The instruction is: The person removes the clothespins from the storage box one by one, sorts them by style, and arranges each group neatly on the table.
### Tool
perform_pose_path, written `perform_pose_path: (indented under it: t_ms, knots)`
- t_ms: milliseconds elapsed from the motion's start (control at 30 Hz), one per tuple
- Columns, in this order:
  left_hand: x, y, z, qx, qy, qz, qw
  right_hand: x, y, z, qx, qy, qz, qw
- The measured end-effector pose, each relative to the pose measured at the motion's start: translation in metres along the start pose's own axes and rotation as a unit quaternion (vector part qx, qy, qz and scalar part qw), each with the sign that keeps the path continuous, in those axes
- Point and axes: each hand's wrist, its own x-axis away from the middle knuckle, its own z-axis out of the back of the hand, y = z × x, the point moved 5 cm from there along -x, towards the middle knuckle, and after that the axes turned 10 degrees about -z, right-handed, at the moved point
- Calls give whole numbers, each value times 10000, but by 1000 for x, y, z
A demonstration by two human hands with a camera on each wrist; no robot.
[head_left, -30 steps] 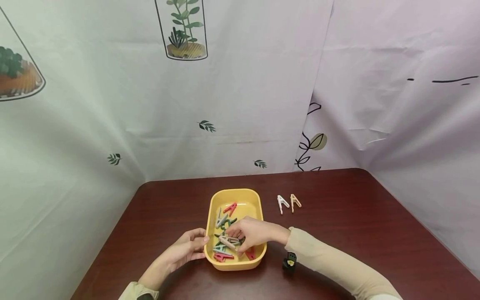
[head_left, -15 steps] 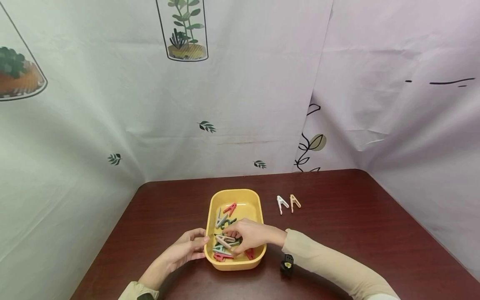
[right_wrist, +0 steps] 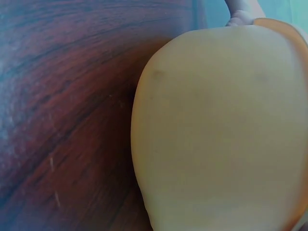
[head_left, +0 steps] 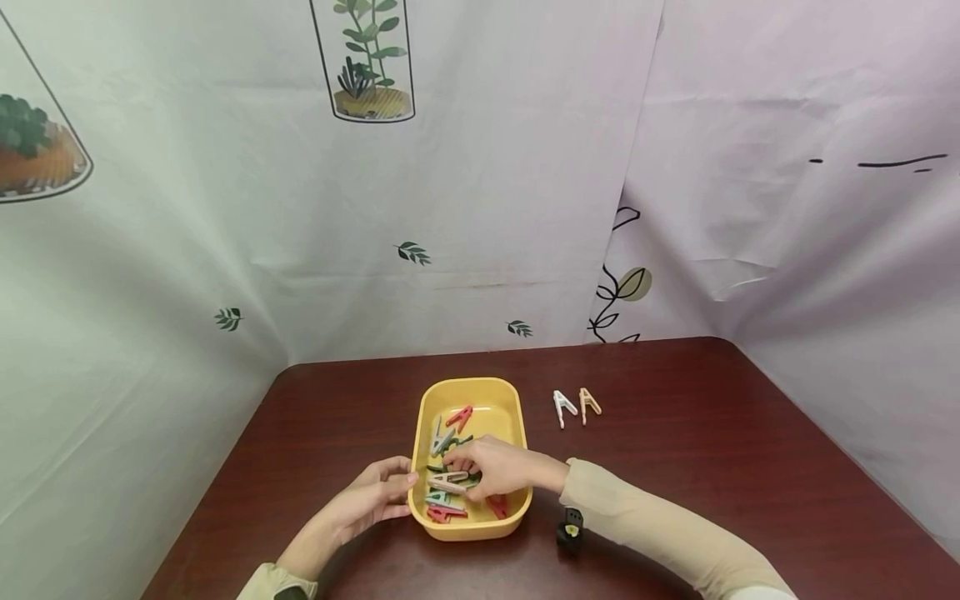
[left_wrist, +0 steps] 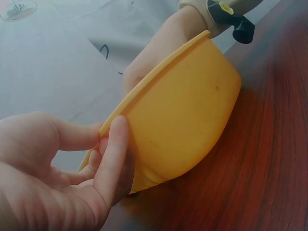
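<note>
A yellow plastic basin (head_left: pixel 471 382) holds several clothespins in red, grey, green and mint. My left hand (head_left: pixel 367 500) pinches its left rim, thumb at the edge and fingers against the outer wall in the left wrist view. Inside the basin, my right hand (head_left: pixel 498 467) has bent fingers around a pale beige clothespin (head_left: pixel 448 487). Its thumb is by the clothespin's right end; whether it grips that or a piece beneath cannot be seen. Red (head_left: pixel 460 418) and grey (head_left: pixel 441 440) clothespins lie farther back. In the right wrist view the basin's wall (right_wrist: pixel 226 134) hides the fingers.
To the right of the basin, a white clothespin (head_left: pixel 564 406) and a peach one (head_left: pixel 588 404) lie side by side on the dark red wooden table (head_left: pixel 675 433). A printed cloth hangs behind and at both sides.
My right hand has shifted slightly left inside the basin. The beige clothespin has moved a little left and turned with it. My left hand stays at the rim.
</note>
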Motion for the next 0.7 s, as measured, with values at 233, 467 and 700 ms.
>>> perform_pose_path:
  t_ms: [233,467,700]
  knots:
    - [1,2,-2,32,-26,11,10000,1,0,3,-168,217,-30,9996]
    - [1,3,-3,29,-27,-25,10000,6,-3,9,-366,514,136,9979]
    - [2,3,-3,42,-26,-18,10000,15,-2,22,-753,855,141,9934]
